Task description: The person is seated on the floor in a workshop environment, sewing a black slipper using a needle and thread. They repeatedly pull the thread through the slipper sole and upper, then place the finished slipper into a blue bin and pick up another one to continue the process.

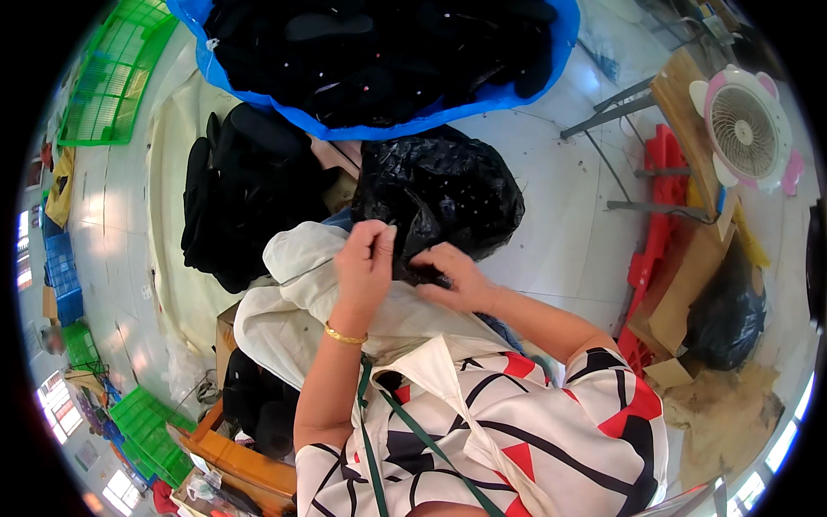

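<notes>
In front of my lap sits a black plastic bag, crumpled and shiny, with pale specks on it. My left hand is closed in a pinch at the bag's near left edge, wrist raised and a gold bangle on it. What lies between its fingertips is too small to make out. At the near edge of the bag, my right hand curls its fingers and thumb around dark material that looks like part of the bag. Cream cloth covers my lap beneath both hands.
Beyond the bag, a large blue sack holds many black pieces. A stack of black padded pieces lies on cream sheeting at left. On the right, a fan stands on a wooden stool. Green crates are at far left.
</notes>
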### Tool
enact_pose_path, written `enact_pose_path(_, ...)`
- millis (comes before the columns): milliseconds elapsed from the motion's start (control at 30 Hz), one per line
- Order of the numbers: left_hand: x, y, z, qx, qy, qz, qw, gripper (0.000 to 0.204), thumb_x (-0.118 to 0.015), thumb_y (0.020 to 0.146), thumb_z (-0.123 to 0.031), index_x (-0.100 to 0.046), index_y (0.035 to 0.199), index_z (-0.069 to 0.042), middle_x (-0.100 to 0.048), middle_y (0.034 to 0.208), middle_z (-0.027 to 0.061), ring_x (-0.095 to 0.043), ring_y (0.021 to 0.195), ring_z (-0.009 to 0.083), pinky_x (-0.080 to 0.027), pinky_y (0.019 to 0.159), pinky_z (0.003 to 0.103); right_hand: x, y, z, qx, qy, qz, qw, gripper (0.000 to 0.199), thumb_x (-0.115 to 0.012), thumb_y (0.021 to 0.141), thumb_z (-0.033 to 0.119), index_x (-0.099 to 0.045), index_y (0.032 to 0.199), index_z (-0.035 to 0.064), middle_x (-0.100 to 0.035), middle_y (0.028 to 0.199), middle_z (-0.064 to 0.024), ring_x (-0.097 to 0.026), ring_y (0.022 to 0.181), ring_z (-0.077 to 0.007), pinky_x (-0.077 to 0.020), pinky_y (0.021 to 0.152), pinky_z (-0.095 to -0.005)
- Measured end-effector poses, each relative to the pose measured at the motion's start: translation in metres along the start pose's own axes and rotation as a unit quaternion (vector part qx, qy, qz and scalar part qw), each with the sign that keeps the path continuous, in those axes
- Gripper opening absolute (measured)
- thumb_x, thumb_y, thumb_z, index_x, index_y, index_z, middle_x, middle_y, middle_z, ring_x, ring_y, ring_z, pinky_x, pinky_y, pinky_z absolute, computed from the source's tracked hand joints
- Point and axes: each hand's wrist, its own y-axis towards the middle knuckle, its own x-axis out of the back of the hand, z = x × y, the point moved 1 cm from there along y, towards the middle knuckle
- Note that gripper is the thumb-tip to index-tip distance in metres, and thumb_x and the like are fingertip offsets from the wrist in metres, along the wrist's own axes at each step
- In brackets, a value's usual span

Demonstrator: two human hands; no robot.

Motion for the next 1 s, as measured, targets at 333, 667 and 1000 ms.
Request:
enact_pose_path(333, 0.073, 0.023, -0.019, -0.005, -0.114, -0.153, 0.982, 0.003, -0.061, 0.098, -0.004, -0.06, 0.097, -0.002, -0.059, 0.083, -0.0013, -0.053, 0.07, 0.0045, -0.044, 0.068, 0.018, 0.023, -0.044, -0.123, -0.153, -0.215, 0.04, 0.964, 0.027, -0.059, 0.073, -0.001, -0.065, 0.098, 0.006, -0.066, 0.094, -0.016, -0.062, 0.096, -0.0375, -0.0508, 0.08, -0.0448)
enact_pose_path(667, 0.073, 0.013, 0.016, 0.014, -0.095, -0.152, 0.984, 0.007, -0.063, 0.098, -0.008, -0.06, 0.096, -0.002, -0.058, 0.08, -0.0018, -0.05, 0.069, 0.0041, -0.042, 0.066, 0.017, 0.049, -0.055, -0.09, -0.319, -0.063, 0.36, 0.874, 0.043, -0.072, 0.085, 0.031, -0.066, 0.117, 0.0043, -0.068, 0.108, -0.0173, -0.064, 0.099, -0.0345, -0.0506, 0.088, -0.0394)
enact_pose_path(1000, 0.064, -0.007, 0.026, 0.028, -0.075, -0.19, 0.979, 0.004, -0.061, 0.098, -0.005, -0.06, 0.095, -0.001, -0.061, 0.082, 0.0003, -0.051, 0.068, 0.0054, -0.043, 0.064, 0.019, -0.006, 0.068, -0.209, -0.235, -0.196, 0.121, 0.944, 0.024, -0.059, 0.089, 0.025, -0.073, 0.1, 0.0088, -0.072, 0.099, -0.0178, -0.07, 0.094, -0.033, -0.0551, 0.083, -0.041)
